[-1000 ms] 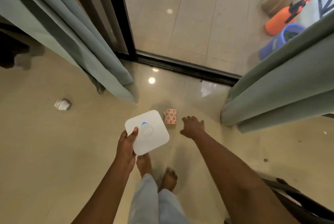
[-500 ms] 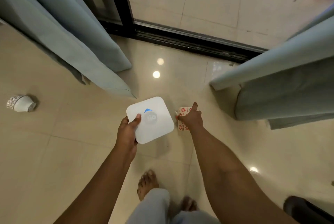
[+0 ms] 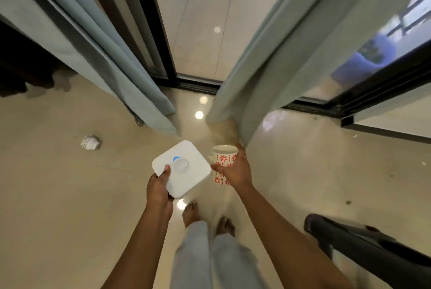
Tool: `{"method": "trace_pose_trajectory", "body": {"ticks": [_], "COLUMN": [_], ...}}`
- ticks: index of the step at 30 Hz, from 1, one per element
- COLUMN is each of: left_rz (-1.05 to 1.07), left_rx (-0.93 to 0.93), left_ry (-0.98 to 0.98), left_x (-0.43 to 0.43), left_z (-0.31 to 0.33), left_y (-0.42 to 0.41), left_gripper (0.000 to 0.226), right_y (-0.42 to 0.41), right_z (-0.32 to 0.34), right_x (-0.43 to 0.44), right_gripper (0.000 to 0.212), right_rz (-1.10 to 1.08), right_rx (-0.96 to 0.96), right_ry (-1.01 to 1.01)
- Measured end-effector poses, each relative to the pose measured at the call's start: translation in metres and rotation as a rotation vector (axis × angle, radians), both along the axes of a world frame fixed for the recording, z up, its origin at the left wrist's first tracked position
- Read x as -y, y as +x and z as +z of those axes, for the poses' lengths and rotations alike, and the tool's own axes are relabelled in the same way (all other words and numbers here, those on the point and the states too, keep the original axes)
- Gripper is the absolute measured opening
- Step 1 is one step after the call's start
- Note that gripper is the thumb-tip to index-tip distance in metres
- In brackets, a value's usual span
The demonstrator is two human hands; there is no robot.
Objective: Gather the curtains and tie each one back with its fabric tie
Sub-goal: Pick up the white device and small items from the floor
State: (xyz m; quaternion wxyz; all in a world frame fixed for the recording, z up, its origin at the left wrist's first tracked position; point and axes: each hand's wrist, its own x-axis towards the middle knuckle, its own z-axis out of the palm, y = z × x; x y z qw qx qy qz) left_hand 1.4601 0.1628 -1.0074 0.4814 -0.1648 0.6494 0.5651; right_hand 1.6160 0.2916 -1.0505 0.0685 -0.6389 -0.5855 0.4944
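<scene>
Curtains first: the left curtain (image 3: 93, 55) hangs to the floor at the left end of the black door track (image 3: 198, 83). The right curtain (image 3: 268, 55) hangs at the track's right end. Both are loose and ungathered, with a bare stretch of track between their hems.

On my side of the track, my left grip (image 3: 158, 186) is closed on a corner of a flat white square box (image 3: 186, 172), thumb on top near its blue mark. My right grip (image 3: 235, 169) is curled round a cup (image 3: 222, 160) patterned with red flowers. It is upright, just under the right curtain's hem. Its inside looks pale; I cannot tell whether it holds anything.

Well left of the track, a small white cup (image 3: 90, 142) lies tipped over on the floor (image 3: 58, 195). A black chair (image 3: 373, 249) stands well back from the track, on the right.
</scene>
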Motion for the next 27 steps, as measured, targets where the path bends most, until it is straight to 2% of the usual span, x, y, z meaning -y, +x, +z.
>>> {"method": "trace_pose_trajectory", "body": {"ticks": [5,9,14,17,20,25,27], "left_rz": [-0.053,-0.148,-0.284,-0.318,-0.384,-0.563,-0.601], "left_rx": [0.01,0.025,0.059,0.117,0.163,0.133,0.13], "left_ry": [0.067,0.124,0.198,0.196,0.179,0.216,0.221], "left_x": [0.05,0.09,0.135,0.164,0.182,0.176,0.166], "left_z": [0.145,0.205,0.232,0.244,0.261,0.283,0.281], "left_y": [0.051,0.098,0.155,0.199,0.25,0.34,0.383], "left_gripper": [0.03,0.032,0.033,0.037,0.036,0.029,0.03], "right_y": [0.068,0.128,0.202,0.249,0.298,0.401,0.447], "right_z": [0.157,0.224,0.262,0.281,0.306,0.326,0.33], "right_x": [0.055,0.108,0.182,0.227,0.267,0.293,0.293], "right_gripper": [0.102,0.098,0.092,0.091,0.091,0.095,0.088], "right_rz": [-0.075,-0.128,-0.287,-0.385,-0.463,-0.673,-0.727], "right_rx": [-0.079,-0.123,-0.183,-0.219,-0.251,-0.277,-0.287], "right_ry": [0.092,0.165,0.188,0.115,0.135,0.228,0.239]}}
